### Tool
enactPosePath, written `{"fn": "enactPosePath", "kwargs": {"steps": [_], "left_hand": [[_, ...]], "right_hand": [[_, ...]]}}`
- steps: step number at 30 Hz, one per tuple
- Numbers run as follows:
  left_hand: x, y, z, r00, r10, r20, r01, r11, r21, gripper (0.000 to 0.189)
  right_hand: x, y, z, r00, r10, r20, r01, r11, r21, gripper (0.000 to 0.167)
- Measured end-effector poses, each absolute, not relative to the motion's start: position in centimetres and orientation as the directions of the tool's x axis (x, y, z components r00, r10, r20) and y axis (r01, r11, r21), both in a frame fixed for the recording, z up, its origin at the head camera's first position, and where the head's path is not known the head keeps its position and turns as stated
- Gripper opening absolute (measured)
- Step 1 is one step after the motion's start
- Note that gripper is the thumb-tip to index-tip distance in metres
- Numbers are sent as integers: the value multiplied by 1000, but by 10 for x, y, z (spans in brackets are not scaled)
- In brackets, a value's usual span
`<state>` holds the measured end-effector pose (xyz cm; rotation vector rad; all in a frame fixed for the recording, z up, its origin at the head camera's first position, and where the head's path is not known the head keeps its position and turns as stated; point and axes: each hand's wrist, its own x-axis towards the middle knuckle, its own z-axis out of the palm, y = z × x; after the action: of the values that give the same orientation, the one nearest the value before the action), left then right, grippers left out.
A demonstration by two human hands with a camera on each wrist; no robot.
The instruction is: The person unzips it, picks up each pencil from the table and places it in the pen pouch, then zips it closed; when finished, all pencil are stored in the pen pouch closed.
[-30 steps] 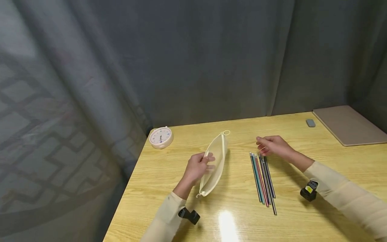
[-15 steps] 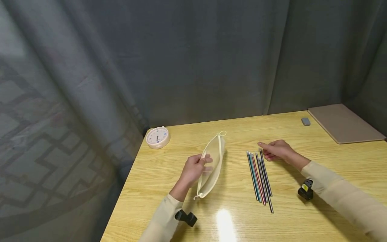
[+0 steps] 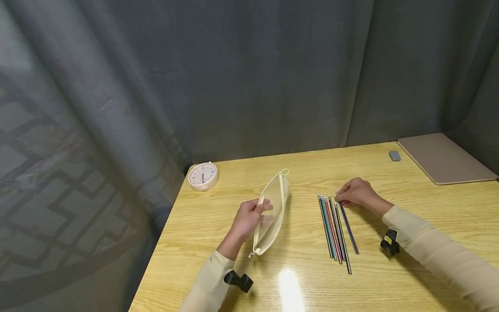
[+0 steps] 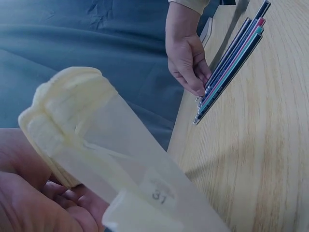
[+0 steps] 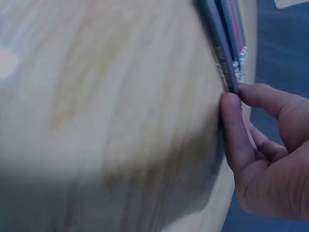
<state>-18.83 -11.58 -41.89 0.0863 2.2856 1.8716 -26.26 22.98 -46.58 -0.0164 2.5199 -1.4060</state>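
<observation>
In the head view my left hand (image 3: 246,220) grips the near side of a translucent pouch (image 3: 273,229) with pale yellow zip edges. The pouch gapes at the top, and some fingers show through its wall. A label with "31" is on the pouch in the left wrist view. To the right, my right hand (image 3: 356,193) pinches the far end of a dark blue pencil (image 3: 349,228) between thumb and index finger. Just left of it, several other pencils (image 3: 330,229) in dark, teal and red lie side by side on the table.
A round pink clock (image 3: 203,176) sits at the table's back left corner. At the back right are a small grey eraser-like block (image 3: 394,156) and a flat brown board or folder (image 3: 446,158). Grey curtains (image 3: 265,78) hang behind the wooden table (image 3: 218,208).
My right hand has come down onto the rightmost pencil and pinched its far end. That pencil has swung slightly away from the others. The left hand keeps holding the pouch.
</observation>
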Motion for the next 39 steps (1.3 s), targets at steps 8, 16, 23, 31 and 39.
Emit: {"fn": "enactPosePath", "kwargs": {"steps": [8, 16, 23, 31, 39], "left_hand": [[-186, -115, -415, -980, 157, -119, -86, 201, 976, 35], [-187, -113, -414, -981, 165, -107, -70, 217, 974, 35], [-187, -111, -412, -980, 168, -104, -67, 212, 975, 35], [-187, -110, -409, -981, 162, -108, -71, 217, 974, 34], [-189, -108, -407, -983, 156, -102, -68, 207, 976, 32]], "right_hand": [[-267, 246, -457, -910, -246, -333, 254, 303, -918, 47], [-269, 242, -429, -902, -310, -301, 270, 140, -953, 43], [-264, 218, -396, -898, -380, -219, 220, 43, -975, 34], [-250, 168, -365, -893, -421, -158, 202, -61, -978, 30], [-243, 122, -346, -892, -440, -102, 184, -149, -972, 32]]}}
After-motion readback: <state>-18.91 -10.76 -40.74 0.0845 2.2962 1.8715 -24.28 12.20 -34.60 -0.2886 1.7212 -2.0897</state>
